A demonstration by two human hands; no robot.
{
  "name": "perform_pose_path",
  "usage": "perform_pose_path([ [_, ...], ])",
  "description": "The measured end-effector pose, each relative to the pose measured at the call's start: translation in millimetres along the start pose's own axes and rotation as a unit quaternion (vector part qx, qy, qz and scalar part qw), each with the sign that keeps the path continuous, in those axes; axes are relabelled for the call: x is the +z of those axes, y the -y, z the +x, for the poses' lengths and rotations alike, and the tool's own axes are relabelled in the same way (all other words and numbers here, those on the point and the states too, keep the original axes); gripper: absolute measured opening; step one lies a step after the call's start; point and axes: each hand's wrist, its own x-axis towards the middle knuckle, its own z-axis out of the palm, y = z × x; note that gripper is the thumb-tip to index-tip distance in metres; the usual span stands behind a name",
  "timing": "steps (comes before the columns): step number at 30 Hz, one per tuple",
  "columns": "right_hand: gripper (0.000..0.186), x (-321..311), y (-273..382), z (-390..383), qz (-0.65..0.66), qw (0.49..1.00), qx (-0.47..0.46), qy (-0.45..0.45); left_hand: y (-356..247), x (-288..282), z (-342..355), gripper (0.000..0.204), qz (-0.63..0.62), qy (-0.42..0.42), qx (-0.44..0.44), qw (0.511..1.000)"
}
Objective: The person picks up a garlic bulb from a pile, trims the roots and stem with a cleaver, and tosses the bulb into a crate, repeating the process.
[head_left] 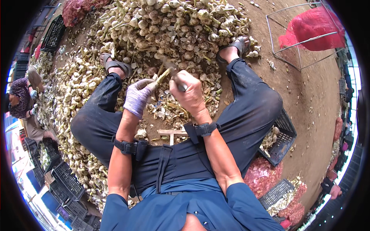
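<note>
My left hand (140,94), in a pale purple knitted glove, is closed around a garlic bulb whose cut-looking stem (165,75) points up and to the right. The fingers mostly hide the bulb itself. Just right of the stem, my bare right hand (187,89) grips a knife by its grey handle (182,87). Motion smears the blade, which reaches past the fist close to the stem's tip. Beyond both hands rises a large heap of garlic (169,27) with stems on. Loose skins and trimmings (173,109) lie on the ground between my legs.
More garlic (83,96) spreads along my left. A black crate (283,134) stands by my right knee, with a red mesh sack of garlic (262,175) behind it. A metal frame holding a red mesh bag (314,29) is at far right. Another person (23,96) sits at far left.
</note>
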Motion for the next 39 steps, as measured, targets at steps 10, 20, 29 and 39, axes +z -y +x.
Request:
perform_pose_path([
  [10, 0.016, 20.6, -118.7, -81.4, -0.196, 0.938, 0.207, 0.198, 7.1, -11.4, 2.9, 0.025, -0.112, 0.051, -0.035, 0.992],
  [20, 0.024, -19.6, -185.9, -26.5, -0.413, 0.836, 0.353, -0.080, -82.3, -155.5, -53.1, 0.115, -0.674, 0.135, 0.346, 0.638],
  [29, 0.026, -30.4, -253.4, -27.3, -0.478, 0.814, 0.325, 0.047, -67.6, -124.5, -44.4, 0.077, -0.628, -0.036, 0.208, 0.749],
  [39, 0.027, -26.7, -262.7, -26.9, -0.486, 0.813, 0.320, 0.037, -63.7, -91.3, -34.0, 0.072, -0.581, 0.011, 0.190, 0.791],
])
